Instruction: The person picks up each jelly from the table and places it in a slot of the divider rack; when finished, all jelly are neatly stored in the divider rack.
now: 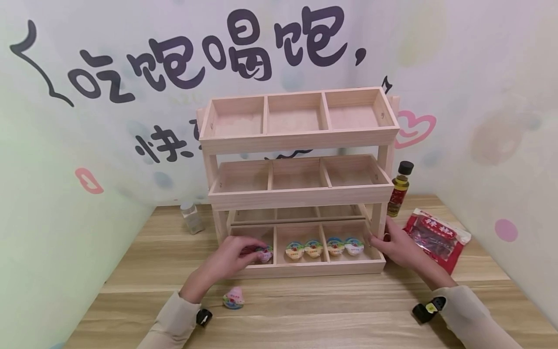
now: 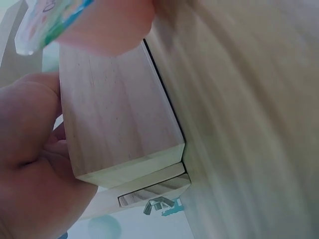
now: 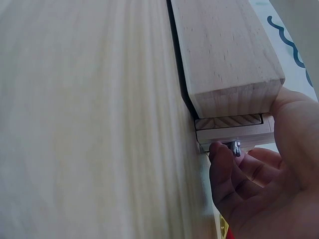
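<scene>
A three-tier wooden rack (image 1: 301, 198) stands on the table, each tier split by dividers. My left hand (image 1: 239, 253) reaches into the bottom tier's left compartment, its fingers on a small jelly cup (image 1: 264, 255) with a printed lid. In the left wrist view, the front board hides those fingertips. With my right hand (image 1: 397, 246) I grip the bottom tier's right end, thumb at the rim and fingers outside by a wing nut (image 3: 233, 147). Two jelly cups (image 1: 303, 249) sit in the middle compartment and two more jelly cups (image 1: 345, 246) in the right one.
A pink jelly cup (image 1: 234, 298) lies tipped on the table before the rack. Left of the rack stands a clear jar (image 1: 191, 218). On the right are a dark-capped bottle (image 1: 398, 189) and a red food packet (image 1: 438, 238). Walls (image 1: 488, 121) enclose the table.
</scene>
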`<state>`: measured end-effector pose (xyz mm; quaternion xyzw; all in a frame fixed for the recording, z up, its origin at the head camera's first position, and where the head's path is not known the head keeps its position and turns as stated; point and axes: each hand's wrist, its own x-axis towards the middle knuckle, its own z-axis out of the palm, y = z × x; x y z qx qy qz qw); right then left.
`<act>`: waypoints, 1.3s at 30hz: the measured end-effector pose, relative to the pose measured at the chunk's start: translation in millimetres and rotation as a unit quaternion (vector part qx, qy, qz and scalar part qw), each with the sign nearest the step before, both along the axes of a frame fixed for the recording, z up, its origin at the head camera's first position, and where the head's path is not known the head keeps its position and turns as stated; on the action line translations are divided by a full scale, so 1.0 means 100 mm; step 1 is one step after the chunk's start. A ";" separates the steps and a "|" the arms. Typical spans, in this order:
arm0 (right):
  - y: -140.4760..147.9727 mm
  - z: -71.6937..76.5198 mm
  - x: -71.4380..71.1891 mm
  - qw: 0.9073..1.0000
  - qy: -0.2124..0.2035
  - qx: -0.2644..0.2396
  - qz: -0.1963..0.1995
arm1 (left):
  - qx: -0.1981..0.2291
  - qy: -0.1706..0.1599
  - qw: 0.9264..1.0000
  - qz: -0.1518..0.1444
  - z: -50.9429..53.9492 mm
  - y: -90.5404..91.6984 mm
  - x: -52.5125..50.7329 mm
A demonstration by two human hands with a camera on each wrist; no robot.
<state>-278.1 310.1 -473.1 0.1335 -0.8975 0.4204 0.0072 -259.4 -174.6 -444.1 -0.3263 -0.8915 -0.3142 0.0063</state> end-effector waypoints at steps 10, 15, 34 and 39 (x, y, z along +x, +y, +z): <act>-0.01 0.00 0.00 1.000 0.001 0.001 -0.003 | 0.080 0.079 0.993 -0.038 0.04 -0.13 0.15; -0.02 0.01 0.00 1.000 0.000 0.003 -0.001 | 0.087 0.080 0.993 -0.031 0.02 -0.28 0.33; 0.00 0.00 0.01 1.000 -0.002 0.005 -0.004 | 0.061 0.001 0.992 -0.113 -0.04 -0.54 0.72; -0.01 0.01 0.01 1.000 0.000 0.005 -0.002 | 0.044 -0.020 0.993 -0.112 -0.01 -0.51 0.71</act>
